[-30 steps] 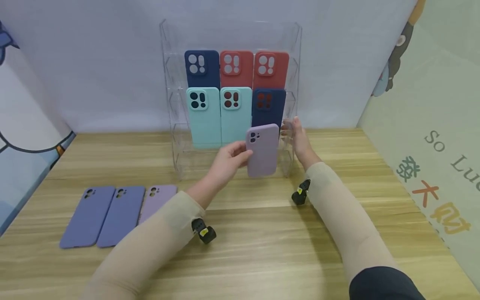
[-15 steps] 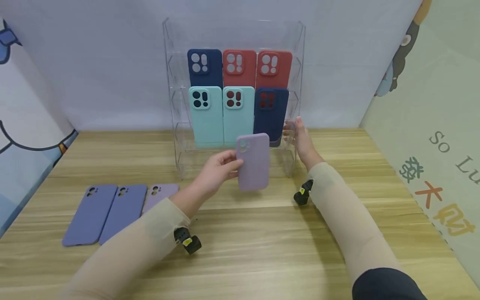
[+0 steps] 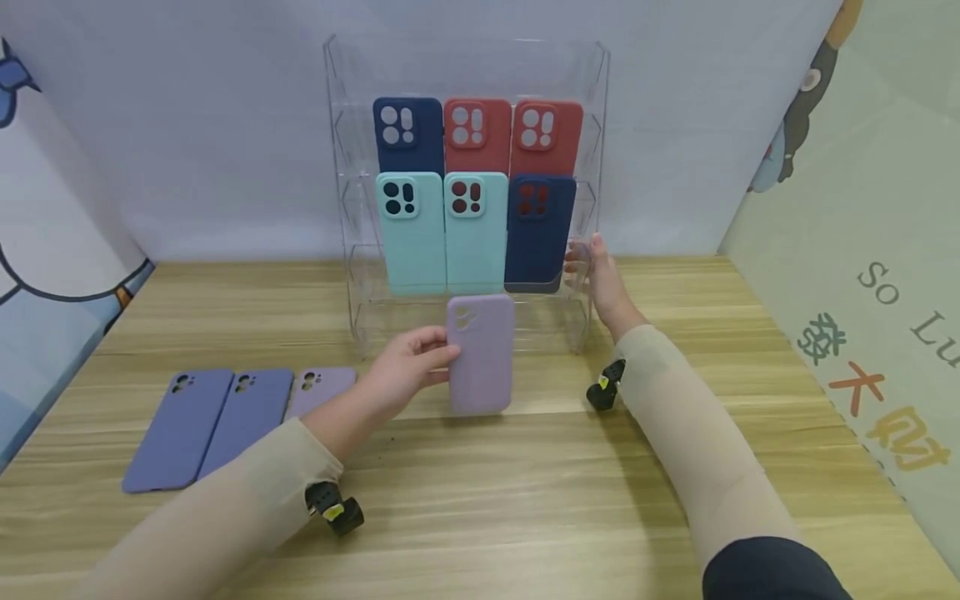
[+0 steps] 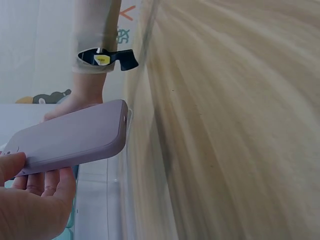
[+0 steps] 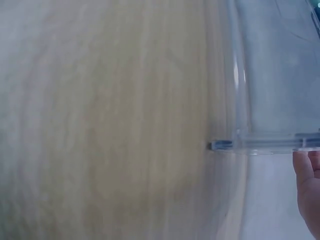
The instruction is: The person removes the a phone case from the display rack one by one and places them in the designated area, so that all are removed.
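Observation:
A light purple phone case (image 3: 482, 358) stands nearly upright in my left hand (image 3: 401, 368), thumb on its front and fingers behind its left edge. It is just in front of the clear acrylic rack (image 3: 397, 329). In the left wrist view the same phone case (image 4: 75, 132) shows its smooth back and rounded end. My right hand (image 3: 609, 287) rests against the rack's right side, its fingers seen through the clear panel. The right wrist view shows the fingertips of that hand (image 5: 310, 185) at the rack's side panel. Two mint cases (image 3: 412, 250) and a navy case (image 3: 540, 242) stand in the rack.
Higher in the rack are another navy case (image 3: 408, 137) and two red cases (image 3: 476, 137). On the wooden table (image 3: 525, 500) at left lie two blue-purple cases (image 3: 180, 429) and a light purple case (image 3: 322, 387), partly behind my left arm. A white backdrop hangs behind.
My left hand has drawn the light purple phone case away from the rack, toward me and to the left, uncovering the navy case's lower part. The right hand stays at the rack's side.

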`<state>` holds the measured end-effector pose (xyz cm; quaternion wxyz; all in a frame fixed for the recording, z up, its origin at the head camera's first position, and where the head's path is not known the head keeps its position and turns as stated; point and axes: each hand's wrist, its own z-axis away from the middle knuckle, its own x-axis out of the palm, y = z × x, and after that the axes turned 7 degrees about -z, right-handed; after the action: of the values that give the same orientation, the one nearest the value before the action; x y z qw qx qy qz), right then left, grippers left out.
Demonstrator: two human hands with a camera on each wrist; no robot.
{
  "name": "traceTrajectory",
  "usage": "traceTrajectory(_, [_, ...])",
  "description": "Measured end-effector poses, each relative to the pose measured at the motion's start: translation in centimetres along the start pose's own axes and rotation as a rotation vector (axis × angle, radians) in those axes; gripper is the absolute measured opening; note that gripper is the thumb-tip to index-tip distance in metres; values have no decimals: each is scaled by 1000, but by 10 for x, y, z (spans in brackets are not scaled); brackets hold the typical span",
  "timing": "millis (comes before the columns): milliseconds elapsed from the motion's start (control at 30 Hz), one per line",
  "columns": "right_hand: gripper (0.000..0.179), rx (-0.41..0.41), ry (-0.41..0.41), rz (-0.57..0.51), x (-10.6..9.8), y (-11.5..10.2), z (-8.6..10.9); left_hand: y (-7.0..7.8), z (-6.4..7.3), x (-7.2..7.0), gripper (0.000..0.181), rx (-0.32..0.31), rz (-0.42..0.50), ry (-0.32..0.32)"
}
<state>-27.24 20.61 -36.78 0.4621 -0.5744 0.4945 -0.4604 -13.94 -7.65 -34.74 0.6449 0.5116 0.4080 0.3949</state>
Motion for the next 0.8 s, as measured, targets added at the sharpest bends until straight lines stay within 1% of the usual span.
traceTrajectory(233, [73, 25, 2, -2, -1, 0, 2, -9, 7, -8, 30, 0, -11, 12])
traceTrajectory(500, [76, 28, -17, 29, -3, 0, 3, -13, 15, -12, 31, -9, 4, -18])
traceTrajectory(633, [76, 31, -24, 25, -3, 0, 4, -15, 18, -14, 30, -22, 15, -23])
traceTrajectory(667, [75, 33, -31, 21, -2, -3, 6, -16, 18, -14, 30, -23, 18, -24])
traceTrajectory(800, [74, 26, -40, 1, 0, -1, 7, -23, 21, -18, 27, -15, 49, -30])
